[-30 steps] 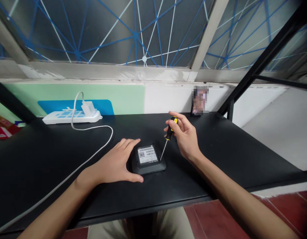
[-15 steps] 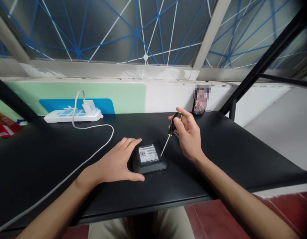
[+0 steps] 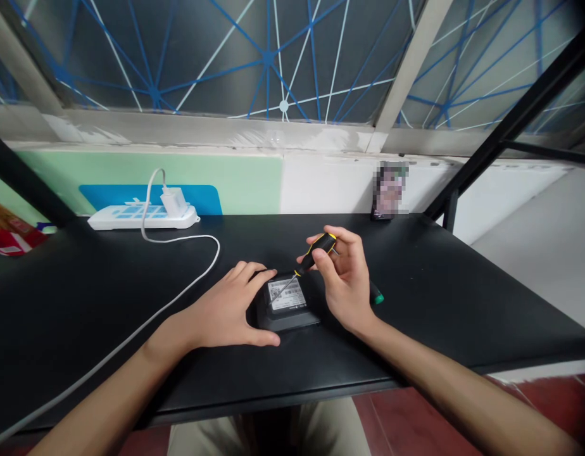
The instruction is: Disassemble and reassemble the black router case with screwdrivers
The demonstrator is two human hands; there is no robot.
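A squat black device (image 3: 292,318), its kind not clear, lies on the table with a white label (image 3: 287,296) bearing a QR code on top. My left hand (image 3: 226,307) steadies it from the left, forefinger at the back edge and thumb along the front. In my right hand (image 3: 347,278) is a black and yellow screwdriver (image 3: 316,253), pinched by the handle. Its shaft slants down to the left across the label, and the tip is at the device's left side. Partly hidden behind my right wrist lies a dark handle with a green end (image 3: 378,299).
A white power strip (image 3: 131,218) with a plugged-in charger (image 3: 173,201) stands at the back left. Its white cable (image 3: 178,288) runs forward over the black table (image 3: 444,304). A phone (image 3: 388,190) leans on the wall; a red packet (image 3: 12,234) is far left.
My right hand has swung the screwdriver left, so its tip went from the device's right side to its left. The green-ended handle has come into sight. My left hand keeps its place.
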